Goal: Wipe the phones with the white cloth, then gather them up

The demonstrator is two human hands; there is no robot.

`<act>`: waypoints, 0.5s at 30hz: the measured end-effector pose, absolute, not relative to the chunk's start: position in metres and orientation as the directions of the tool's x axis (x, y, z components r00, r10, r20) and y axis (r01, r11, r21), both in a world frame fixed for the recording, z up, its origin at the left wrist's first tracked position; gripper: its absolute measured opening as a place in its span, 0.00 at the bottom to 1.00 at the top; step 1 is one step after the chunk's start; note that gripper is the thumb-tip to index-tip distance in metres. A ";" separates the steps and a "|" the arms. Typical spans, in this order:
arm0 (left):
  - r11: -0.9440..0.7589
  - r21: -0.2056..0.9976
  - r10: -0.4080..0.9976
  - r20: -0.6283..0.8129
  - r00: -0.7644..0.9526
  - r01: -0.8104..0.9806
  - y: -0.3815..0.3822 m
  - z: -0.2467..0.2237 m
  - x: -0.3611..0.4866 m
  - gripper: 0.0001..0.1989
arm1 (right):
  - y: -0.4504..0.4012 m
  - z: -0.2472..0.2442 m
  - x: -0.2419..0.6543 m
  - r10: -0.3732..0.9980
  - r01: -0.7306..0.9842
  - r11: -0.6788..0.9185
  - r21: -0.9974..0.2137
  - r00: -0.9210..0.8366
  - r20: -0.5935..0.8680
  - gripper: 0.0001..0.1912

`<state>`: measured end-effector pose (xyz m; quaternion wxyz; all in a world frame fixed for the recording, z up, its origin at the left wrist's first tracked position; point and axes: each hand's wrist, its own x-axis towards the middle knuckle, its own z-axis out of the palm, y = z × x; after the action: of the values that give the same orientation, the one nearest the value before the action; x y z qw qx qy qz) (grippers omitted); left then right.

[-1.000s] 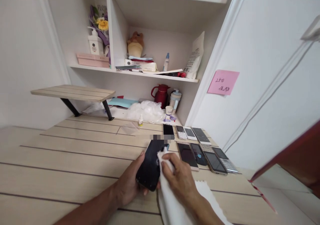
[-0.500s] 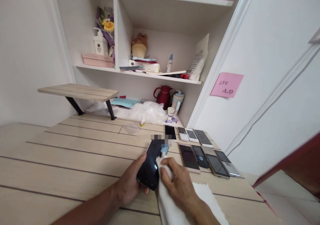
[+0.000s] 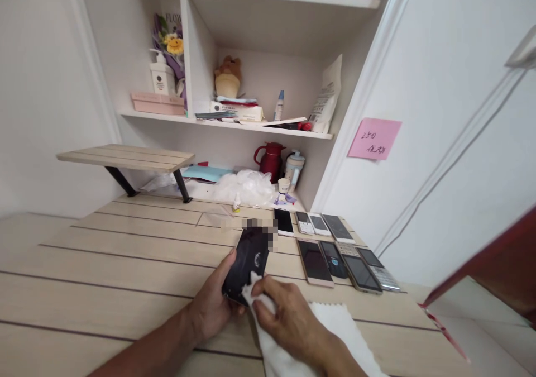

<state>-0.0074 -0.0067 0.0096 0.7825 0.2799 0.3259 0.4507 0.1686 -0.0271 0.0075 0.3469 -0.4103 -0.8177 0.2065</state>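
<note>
Slid cloth [image 3: 341,328] down phone [image 3: 247,254] | gripping phone with curled left hand [image 3: 214,304] | pinching cloth in right hand [image 3: 288,313], fingertips closed

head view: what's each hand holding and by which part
The left grip holds the black phone by its left edge, toward the near end; the right grip pinches the white cloth by its bunched tip.

Soft, even light, stretched edges, pale glare on the phone [image 3: 246,257], pixelation at its top, perhaps slight overall blur.
</note>
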 end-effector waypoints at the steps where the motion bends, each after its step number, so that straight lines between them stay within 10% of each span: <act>1: 0.433 0.735 0.891 -0.261 0.372 -0.521 -0.007 0.010 -0.007 0.24 | -0.026 0.007 0.169 0.839 0.562 0.543 -0.624 -0.347 0.418 0.07; 9: 0.437 0.745 0.884 -0.252 0.393 -0.504 -0.007 0.006 -0.010 0.24 | -0.029 0.007 0.167 0.802 0.501 0.587 -0.636 -0.467 0.372 0.08; 15: 0.447 0.816 0.833 -0.230 0.503 -0.367 -0.013 0.008 -0.009 0.28 | -0.016 0.013 0.182 0.874 0.639 0.430 -0.638 -0.117 0.471 0.06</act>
<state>-0.0088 -0.0130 0.0077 0.7877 0.3623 0.3212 0.3809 0.1820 -0.0159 0.0134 0.4196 -0.5152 -0.7341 0.1403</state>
